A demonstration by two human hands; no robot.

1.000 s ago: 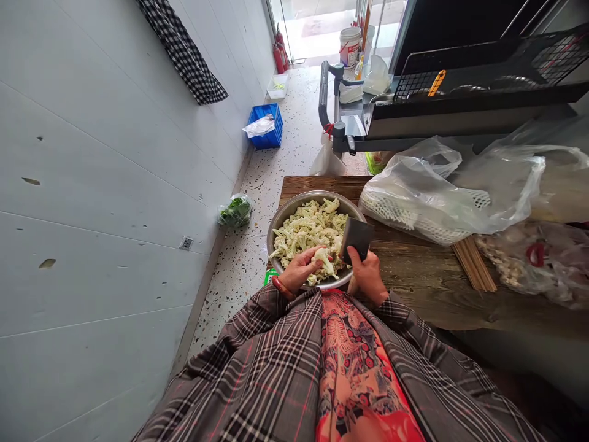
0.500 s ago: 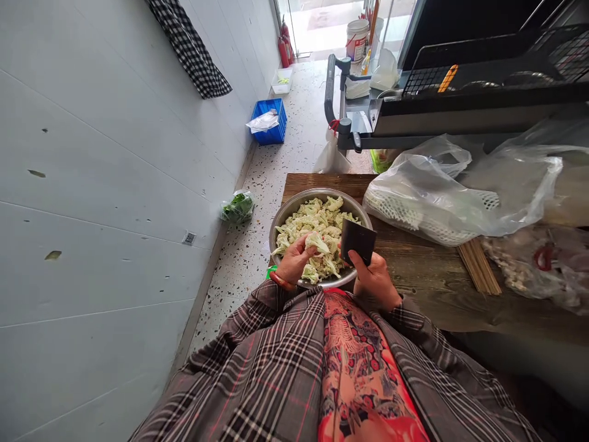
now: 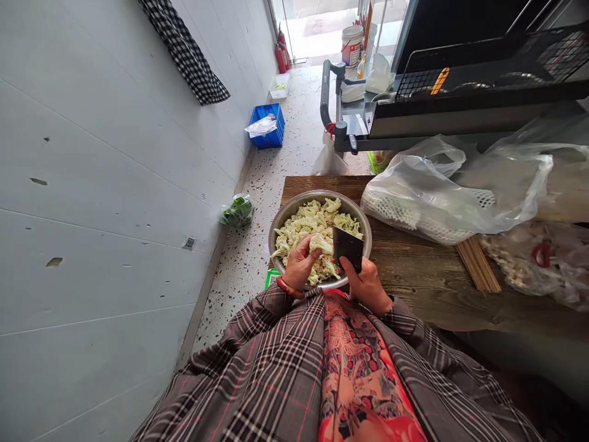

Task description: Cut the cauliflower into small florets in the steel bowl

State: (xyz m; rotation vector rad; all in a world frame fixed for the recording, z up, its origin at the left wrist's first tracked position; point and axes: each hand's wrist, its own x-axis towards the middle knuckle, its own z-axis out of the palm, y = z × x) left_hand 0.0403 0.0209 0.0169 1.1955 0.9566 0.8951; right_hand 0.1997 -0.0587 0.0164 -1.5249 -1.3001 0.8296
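Left hand (image 3: 299,263): grip is closed on a single cauliflower floret (image 3: 322,244), pinched between thumb and fingers above the bowl; imo a firm pinch well back from the blade is the way to go, fingertips tucked behind the floret
Right hand (image 3: 365,282): grip is wrapped round a cleaver (image 3: 348,247), thumb laid along the flat of the blade; good control there, just keep the strokes short and slow, nothing that swings toward the other hand
Metal bowl (image 3: 317,194): sits on the wooden desk (image 3: 414,270) close against the person's front; it's heaped with loose florets (image 3: 304,224); staying low over the middle makes sense, so any bits land inside and not over the rim
Cleaver edge: can't make out which side is the sharp one; the handle is mostly covered by the fingers; the blade sits right beside the floret, but whether they're touching, I can't tell
Bowl bottom: buried under the pile, so no clue how deep it goes; the near rim is partly blocked by the hands
Clear plastic bag (image 3: 423,190): white netting shows through, contents too hazy to name
Wooden sticks (image 3: 478,265): far ends tucked under that bag, so their full length is hidden
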